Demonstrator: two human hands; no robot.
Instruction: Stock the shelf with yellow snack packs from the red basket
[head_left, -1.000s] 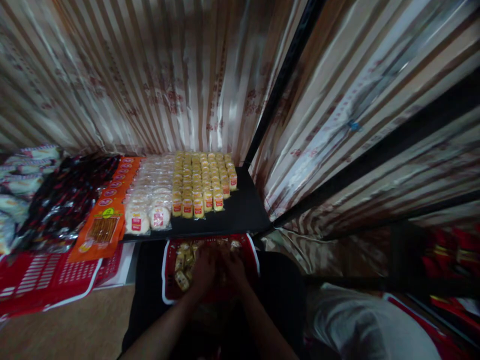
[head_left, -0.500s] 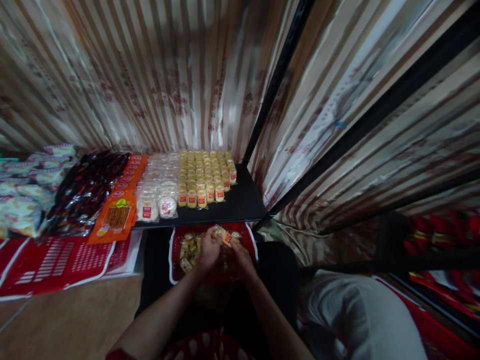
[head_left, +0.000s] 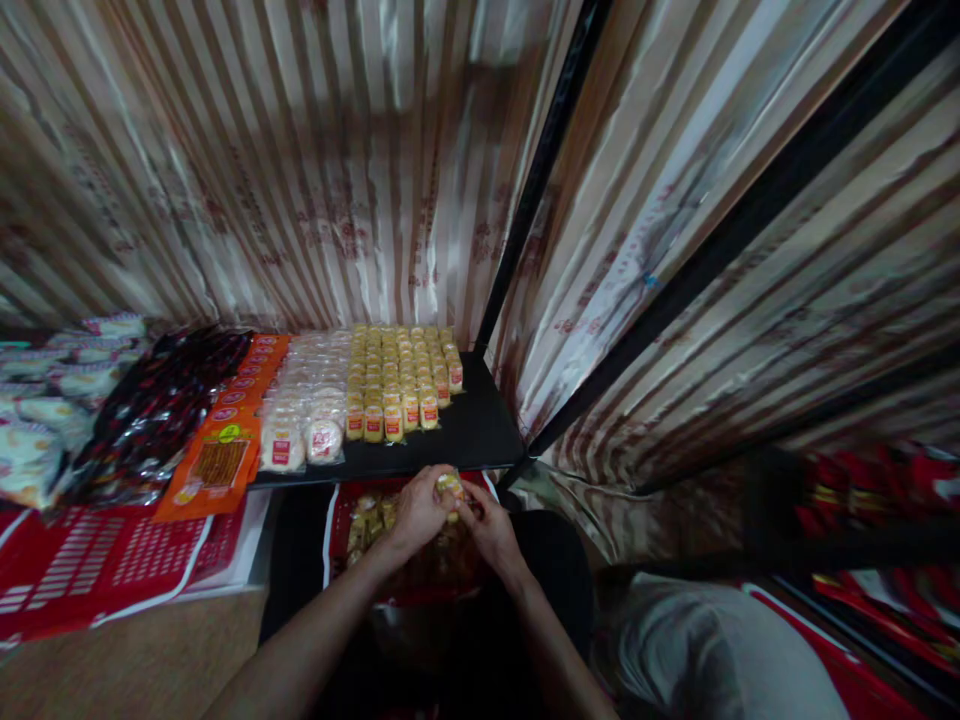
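Between my two hands is a small yellow wrapped snack pack (head_left: 450,487). My left hand (head_left: 421,505) grips it from the left, and my right hand (head_left: 485,518) pinches it from the right. Below them, a red basket (head_left: 336,520) with a white rim rests at my lap, holding several similar yellow packs (head_left: 367,518). Beyond my hands, rows of yellow snack packs (head_left: 394,385) with red labels stand upright on a black shelf (head_left: 472,430).
Left of the yellow rows lie clear-wrapped white round snacks (head_left: 304,425), orange packets (head_left: 221,440), dark packets (head_left: 161,400) and white bags (head_left: 34,450). Another red basket (head_left: 135,565) sits below. Black posts (head_left: 540,190) cross before the striped curtain (head_left: 337,170). A grey cloth-covered shape (head_left: 712,640) is at right.
My hands have turned the yellow pack more upright and come closer together around it. The view has shifted slightly, so the shelf appears lower and further left.
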